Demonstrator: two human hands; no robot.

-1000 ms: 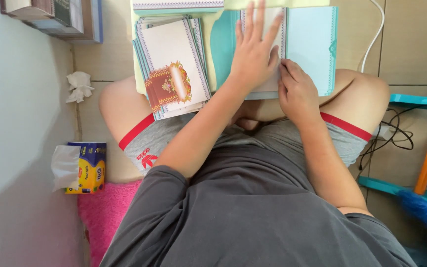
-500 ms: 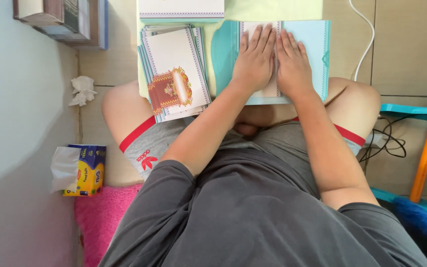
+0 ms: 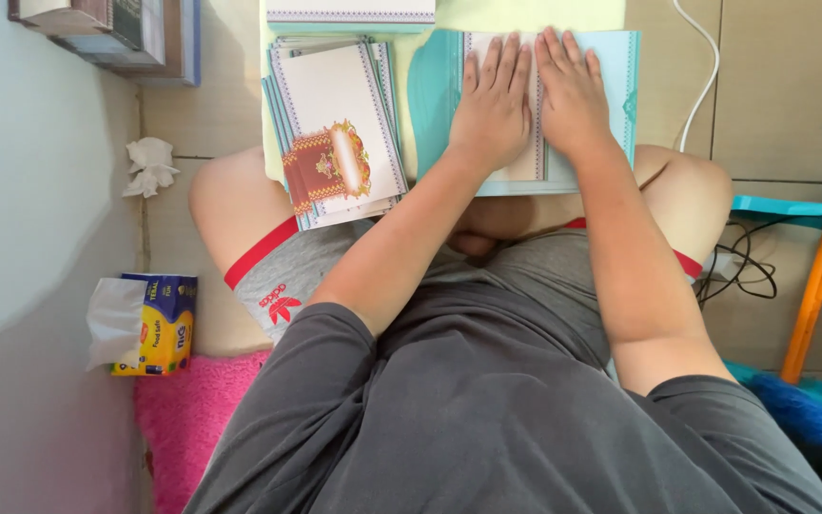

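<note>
Tiled floor, pale wall along one side; person seated cross-legged, viewed from above.

Item 1: turquoise card (image 3: pixel 601 105), folded, lying on a pale yellow sheet (image 3: pixel 525 14) ahead of the knees. Left hand (image 3: pixel 494 109) and right hand (image 3: pixel 573 95) rest flat on it, side by side, fingers straight and together; neither grip closes on anything, both palms pressing down.

Item 2: stack of printed cards (image 3: pixel 335 124), white with patterned borders and a red-and-gold emblem, just beside the turquoise card and overlapping the thigh.

Progress, as judged: one card under the palms at the pressing stage; the stack looks untouched; a further pile (image 3: pixel 349 11) shows at the top edge.

Edges and room: white cable (image 3: pixel 701 71) runs near the right hand; turquoise stool with orange leg (image 3: pixel 811 295) stands well apart. Crumpled tissue (image 3: pixel 149 164), tissue pack (image 3: pixel 149 324) and pink mat (image 3: pixel 187 419) sit by the wall. Books (image 3: pixel 111 29) occupy the far corner. Open floor between knees and wall is narrow.
</note>
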